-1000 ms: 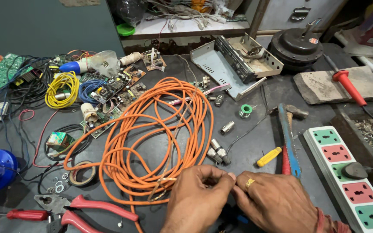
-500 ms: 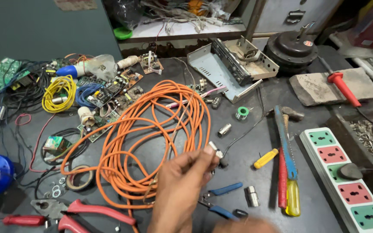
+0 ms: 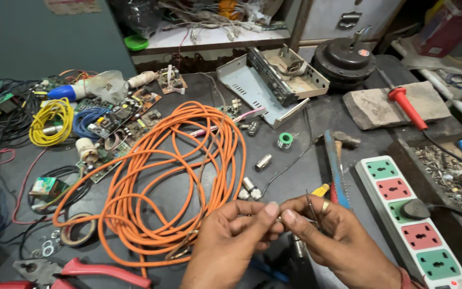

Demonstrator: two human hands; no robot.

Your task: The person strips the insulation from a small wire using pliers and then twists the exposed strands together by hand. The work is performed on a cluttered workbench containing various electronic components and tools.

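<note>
- The left hand [image 3: 231, 243] and the right hand [image 3: 330, 235] were brought together low over the dark workbench [image 3: 306, 115], thumb tips nearly touching.
- A thin dark wire [image 3: 310, 206] was pinched between the right hand's thumb and fingers; its end was met by the left hand's pressed thumb and forefinger.
- A large orange cable coil [image 3: 156, 182] was seen just beside the left hand.
- Small metal connectors [image 3: 249, 187] were lying near the fingertips.
- A multi-socket power strip [image 3: 410, 219] was seen to the right, red-handled pliers [image 3: 97, 270] at lower left.
</note>
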